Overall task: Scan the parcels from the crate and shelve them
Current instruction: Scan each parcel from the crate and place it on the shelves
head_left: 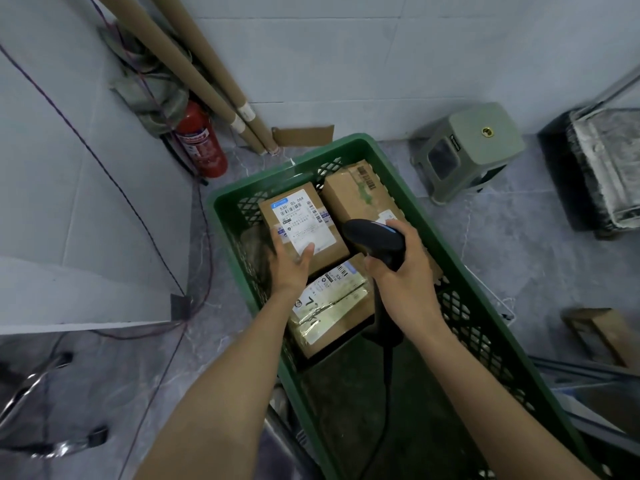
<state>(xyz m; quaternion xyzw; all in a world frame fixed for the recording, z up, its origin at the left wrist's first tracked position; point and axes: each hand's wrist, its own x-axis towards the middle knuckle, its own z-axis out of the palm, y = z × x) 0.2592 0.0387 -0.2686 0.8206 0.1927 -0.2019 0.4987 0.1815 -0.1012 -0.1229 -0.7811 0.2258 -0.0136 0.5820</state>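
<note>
Two bare forearms reach forward and down into a green plastic crate (277, 176) standing on a grey tiled floor (502, 258), its long axis running away from the camera toward the wall. The left hand (292, 263) grasps the near end of a labelled parcel (301, 216) at the far left of the crate, thumb pressed on the white shipping label and fingers wrapped at the box's left edge. That brown cardboard box lies lengthwise away from the camera, its far end leaning slightly left; the label faces up and reads "530 05 069" above a barcode, with smaller print too fine to make out. The right hand (405, 271) is clenched round the handle of a black scanner (370, 237), whose head points up and left toward the labelled parcel, just beside its right edge, while a dark cable (386, 393) trails back toward the camera. A second parcel (356, 195) lies at the far right of the crate, barcodes near its far end, and a third parcel (332, 306) — glossy with tape, its label showing a large "7" — lies nearer the camera, between the two wrists. Beyond the crate, a red fire extinguisher (201, 143) stands in the corner beside long cardboard tubes (194, 64) leaning on the wall; a grey-green plastic stool (467, 150) sits to the right.
</note>
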